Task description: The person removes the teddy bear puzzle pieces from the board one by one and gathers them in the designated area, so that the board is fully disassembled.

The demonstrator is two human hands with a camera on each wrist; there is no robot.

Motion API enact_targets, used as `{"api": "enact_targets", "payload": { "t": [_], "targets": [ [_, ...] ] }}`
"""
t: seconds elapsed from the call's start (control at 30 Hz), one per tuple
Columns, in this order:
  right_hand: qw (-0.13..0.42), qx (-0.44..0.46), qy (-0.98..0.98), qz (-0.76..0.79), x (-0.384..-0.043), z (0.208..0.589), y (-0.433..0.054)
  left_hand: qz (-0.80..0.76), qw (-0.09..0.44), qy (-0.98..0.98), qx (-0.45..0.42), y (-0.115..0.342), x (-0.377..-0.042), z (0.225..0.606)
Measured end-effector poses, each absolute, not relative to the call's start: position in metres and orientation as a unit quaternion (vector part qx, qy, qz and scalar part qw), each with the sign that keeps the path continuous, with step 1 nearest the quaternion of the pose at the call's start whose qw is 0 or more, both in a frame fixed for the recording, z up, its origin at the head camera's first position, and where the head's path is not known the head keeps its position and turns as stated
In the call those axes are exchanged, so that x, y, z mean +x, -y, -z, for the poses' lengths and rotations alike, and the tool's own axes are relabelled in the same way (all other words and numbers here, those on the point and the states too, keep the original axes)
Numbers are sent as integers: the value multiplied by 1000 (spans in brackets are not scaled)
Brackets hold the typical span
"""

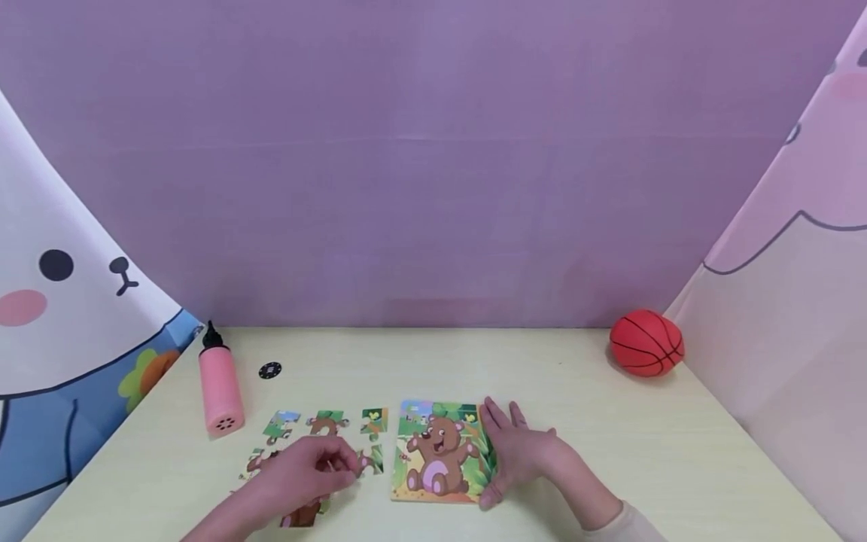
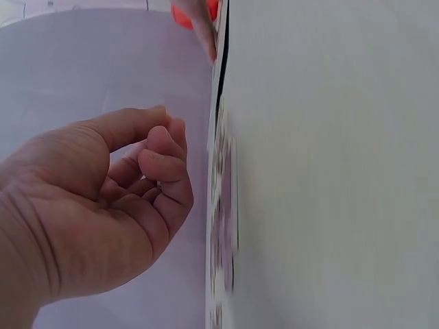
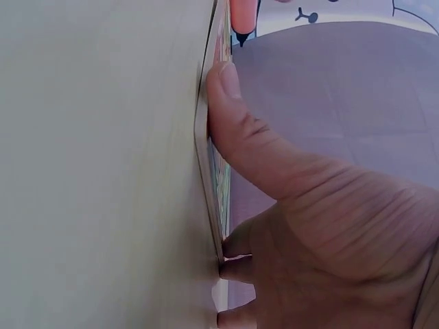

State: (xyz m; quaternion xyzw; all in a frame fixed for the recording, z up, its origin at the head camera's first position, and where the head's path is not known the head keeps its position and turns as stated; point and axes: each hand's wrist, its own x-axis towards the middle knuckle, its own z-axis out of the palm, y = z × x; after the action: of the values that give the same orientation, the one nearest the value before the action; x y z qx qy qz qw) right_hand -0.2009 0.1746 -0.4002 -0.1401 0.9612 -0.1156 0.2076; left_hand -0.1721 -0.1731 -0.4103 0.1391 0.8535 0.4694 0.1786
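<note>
A puzzle board (image 1: 436, 461) with a brown bear picture lies flat on the table in front of me. Left of it, loose jigsaw pieces (image 1: 281, 426) are spread out, several of them partly hidden under my left hand (image 1: 298, 470). That hand hovers over the pieces with its fingers loosely bent; in the left wrist view nothing shows between thumb and fingertips. My right hand (image 1: 524, 453) rests along the board's right side, fingers spread, its thumb touching the near right corner. The right wrist view shows the thumb against the board's edge (image 3: 203, 147).
A pink hand pump (image 1: 221, 391) with a black nozzle lies at the table's left. Near it is a black round chip (image 1: 269, 370). A red ball (image 1: 646, 343) with black lines sits at the far right. A purple cloth (image 1: 433, 188) hangs behind the table.
</note>
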Motion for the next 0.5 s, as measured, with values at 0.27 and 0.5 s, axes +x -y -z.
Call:
{"api": "enact_targets", "payload": {
  "t": [0.27,0.5],
  "targets": [
    [212,-140,-960,117,-201,399,-174,-497,196,-821,199,136,-179,411],
    [213,-141,-960,115,-202,398,-174,-514,220,-803,206,108,-183,413]
  ]
}}
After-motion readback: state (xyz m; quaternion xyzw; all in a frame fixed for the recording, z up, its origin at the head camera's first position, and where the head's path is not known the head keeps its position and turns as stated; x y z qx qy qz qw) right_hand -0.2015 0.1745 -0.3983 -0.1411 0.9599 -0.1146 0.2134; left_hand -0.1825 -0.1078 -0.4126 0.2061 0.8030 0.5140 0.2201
